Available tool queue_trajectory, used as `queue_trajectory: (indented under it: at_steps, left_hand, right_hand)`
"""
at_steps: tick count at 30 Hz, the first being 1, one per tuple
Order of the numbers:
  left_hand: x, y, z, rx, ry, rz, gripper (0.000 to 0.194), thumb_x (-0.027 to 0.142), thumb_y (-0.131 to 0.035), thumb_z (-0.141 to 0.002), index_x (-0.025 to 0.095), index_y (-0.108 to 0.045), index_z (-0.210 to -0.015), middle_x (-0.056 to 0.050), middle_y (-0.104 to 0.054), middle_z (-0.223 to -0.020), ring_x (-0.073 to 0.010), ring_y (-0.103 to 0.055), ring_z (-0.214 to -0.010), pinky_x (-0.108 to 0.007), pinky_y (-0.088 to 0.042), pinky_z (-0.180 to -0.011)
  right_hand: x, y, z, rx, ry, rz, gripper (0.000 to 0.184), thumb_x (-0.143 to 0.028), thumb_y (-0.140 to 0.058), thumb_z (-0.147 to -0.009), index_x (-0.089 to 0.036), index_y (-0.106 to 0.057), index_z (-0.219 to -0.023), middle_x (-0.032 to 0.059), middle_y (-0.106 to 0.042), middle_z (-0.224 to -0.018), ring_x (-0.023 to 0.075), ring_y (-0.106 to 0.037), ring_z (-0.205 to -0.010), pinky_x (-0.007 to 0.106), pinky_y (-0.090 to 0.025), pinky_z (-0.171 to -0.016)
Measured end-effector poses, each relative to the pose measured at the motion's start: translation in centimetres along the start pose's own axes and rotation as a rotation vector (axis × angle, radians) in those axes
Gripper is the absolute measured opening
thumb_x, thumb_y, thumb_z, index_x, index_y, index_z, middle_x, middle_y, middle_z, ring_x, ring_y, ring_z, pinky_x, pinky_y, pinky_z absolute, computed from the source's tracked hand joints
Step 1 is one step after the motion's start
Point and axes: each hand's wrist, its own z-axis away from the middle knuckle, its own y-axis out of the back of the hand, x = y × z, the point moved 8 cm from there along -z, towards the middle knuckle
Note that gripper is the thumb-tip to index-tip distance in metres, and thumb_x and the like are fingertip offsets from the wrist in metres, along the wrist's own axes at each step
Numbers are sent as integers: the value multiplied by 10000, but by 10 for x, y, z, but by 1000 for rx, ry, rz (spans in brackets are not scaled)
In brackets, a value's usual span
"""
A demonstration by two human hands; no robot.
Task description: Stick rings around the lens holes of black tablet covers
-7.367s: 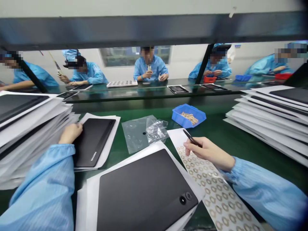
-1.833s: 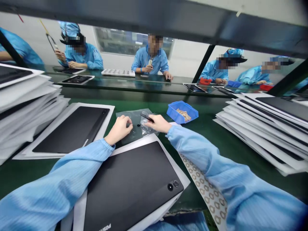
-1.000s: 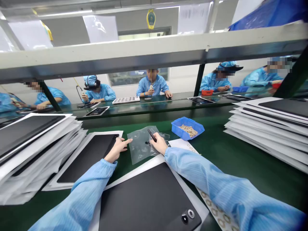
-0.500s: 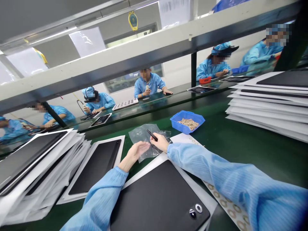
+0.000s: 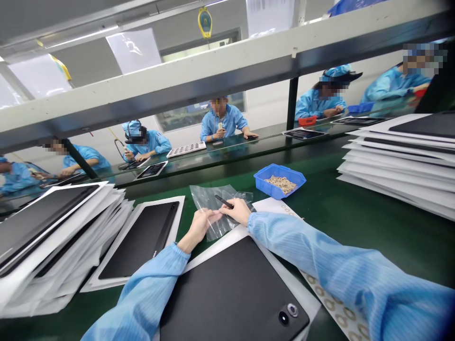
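My right hand (image 5: pixel 240 212) is closed around a slim black pen-like tool (image 5: pixel 223 201), whose end points up and left. It rests over a crumpled clear plastic bag (image 5: pixel 216 229). Fingertips of my left hand (image 5: pixel 199 227) are pressed together at the bag's left part, close to the right fingers. What lies under the fingertips is too small to make out. Just below both hands, a black tablet (image 5: pixel 231 293) lies back up on white sheets, its two camera lenses toward the lower right. My forearms pass on either side of it.
Beyond my right hand stands a blue tray (image 5: pixel 261 182) of small tan rings. A sheet of ring stickers (image 5: pixel 329 296) runs under my right forearm. Tablets stacked between white sheets (image 5: pixel 110 222) rise at left, with another stack (image 5: pixel 391 175) at right. Co-workers (image 5: pixel 225 121) sit opposite.
My left fingers have closed together and come nearer my right hand, and the bag's left side stands up more. The tool has tipped flatter. The view has shifted slightly.
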Motion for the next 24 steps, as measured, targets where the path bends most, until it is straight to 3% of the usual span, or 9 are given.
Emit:
queue_trajectory:
  at_steps: [9,16,21,24]
  left_hand:
    - [3,-2,1,5,-66,-73,298,296,-570,-905,128,-551,-1150,-91,-585,-1121,-193,-609,-940,-376,-535,-789]
    - [4,-5,4,26,-85,-237,306,303,-564,-909,134,-545,-1162,-89,-584,-1128,-194,-608,-945,-381,-533,-793]
    - [11,10,0,96,-53,-492,297,288,-558,-912,138,-534,-1167,-80,-595,-1095,-178,-621,-890,-358,-542,-757]
    - [20,26,-1,164,-50,-716,289,299,-560,-911,135,-543,-1149,-72,-602,-1057,-163,-621,-846,-334,-546,-718]
  right_hand:
    - [6,-11,-3,-64,-4,143,229,-320,-557,-904,-132,-618,-1018,54,-641,-1016,171,-627,-876,360,-529,-774]
    - [11,-13,-3,-89,-57,140,259,-311,-552,-907,-145,-591,-1103,74,-612,-1110,191,-612,-949,390,-522,-813]
    - [22,-8,-7,-134,-122,64,281,-319,-562,-899,-141,-590,-1115,71,-608,-1120,196,-615,-935,372,-532,-780]
    - [19,-4,-10,-200,-139,0,254,-320,-558,-904,-130,-595,-1070,57,-629,-1025,155,-627,-827,318,-541,-694]
